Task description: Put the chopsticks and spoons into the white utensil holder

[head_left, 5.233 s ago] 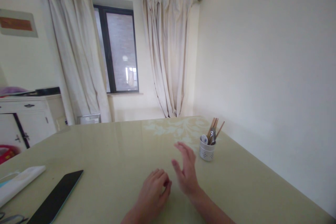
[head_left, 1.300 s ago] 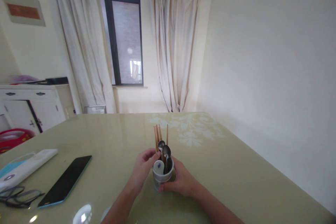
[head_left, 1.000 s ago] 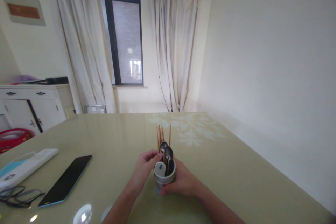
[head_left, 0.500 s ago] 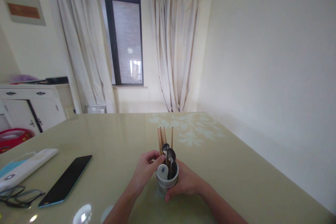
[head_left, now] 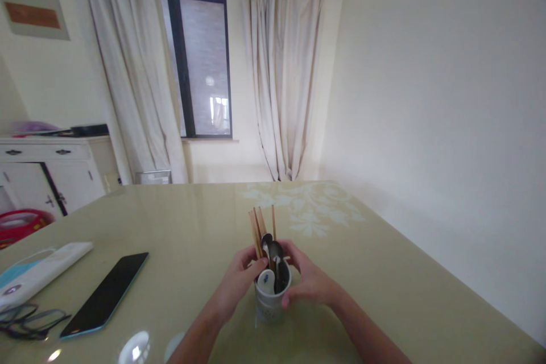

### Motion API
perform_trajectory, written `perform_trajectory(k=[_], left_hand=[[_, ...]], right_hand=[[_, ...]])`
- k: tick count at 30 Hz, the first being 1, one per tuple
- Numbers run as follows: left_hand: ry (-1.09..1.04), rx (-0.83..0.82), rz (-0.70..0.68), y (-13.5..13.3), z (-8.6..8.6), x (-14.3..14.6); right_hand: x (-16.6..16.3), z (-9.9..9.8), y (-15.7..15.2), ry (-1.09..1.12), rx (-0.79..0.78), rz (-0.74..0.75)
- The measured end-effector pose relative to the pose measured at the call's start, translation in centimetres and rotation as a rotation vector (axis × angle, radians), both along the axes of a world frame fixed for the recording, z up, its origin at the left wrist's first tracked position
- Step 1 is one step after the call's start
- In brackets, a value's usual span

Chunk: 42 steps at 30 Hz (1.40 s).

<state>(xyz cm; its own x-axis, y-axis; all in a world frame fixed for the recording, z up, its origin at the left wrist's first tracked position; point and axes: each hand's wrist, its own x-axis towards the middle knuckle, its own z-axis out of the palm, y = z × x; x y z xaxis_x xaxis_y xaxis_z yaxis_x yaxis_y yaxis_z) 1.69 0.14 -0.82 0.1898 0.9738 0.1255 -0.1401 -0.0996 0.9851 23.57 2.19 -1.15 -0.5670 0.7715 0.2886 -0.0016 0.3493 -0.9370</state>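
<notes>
A white ceramic utensil holder (head_left: 269, 304) stands upright on the table. Wooden chopsticks (head_left: 256, 227), dark metal spoons (head_left: 276, 250) and a white spoon with a blue mark (head_left: 267, 281) poke out of it. My left hand (head_left: 239, 277) is at the holder's left rim, thumb and fingers closed round the chopsticks; its fingertips are partly hidden behind them. My right hand (head_left: 310, 280) curves round the right side of the rim, its thumb on the near side and its fingers passing behind the spoons.
To the left lie a black phone (head_left: 106, 294), folded eyeglasses (head_left: 32, 321) and a white power strip-like object (head_left: 46, 274). A glossy table (head_left: 384, 296) meets the wall at right. A white cabinet (head_left: 55, 170) and a red basin (head_left: 25, 224) are beyond the table's left edge.
My right hand has slid up from the holder's lower side to its rim. The chopsticks and spoons lean slightly more to the left. My left hand stays at the chopsticks.
</notes>
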Motion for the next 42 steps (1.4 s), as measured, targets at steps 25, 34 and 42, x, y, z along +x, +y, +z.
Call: perform_trajectory(k=[25,34,42], left_hand=[[0.066,-0.038,0.011,-0.8,1.1,0.9],[0.176,0.219,0.129,-0.6,1.1,0.4],[-0.029,0.124,0.209,-1.6,1.9,0.6]], right_hand=[[-1.7,0.9,-2.0,0.187,0.347,-0.241],[-2.6,0.6,-2.3,0.239,0.297,-0.391],[-2.6,0.8,-2.9,0.2,0.251,-0.41]])
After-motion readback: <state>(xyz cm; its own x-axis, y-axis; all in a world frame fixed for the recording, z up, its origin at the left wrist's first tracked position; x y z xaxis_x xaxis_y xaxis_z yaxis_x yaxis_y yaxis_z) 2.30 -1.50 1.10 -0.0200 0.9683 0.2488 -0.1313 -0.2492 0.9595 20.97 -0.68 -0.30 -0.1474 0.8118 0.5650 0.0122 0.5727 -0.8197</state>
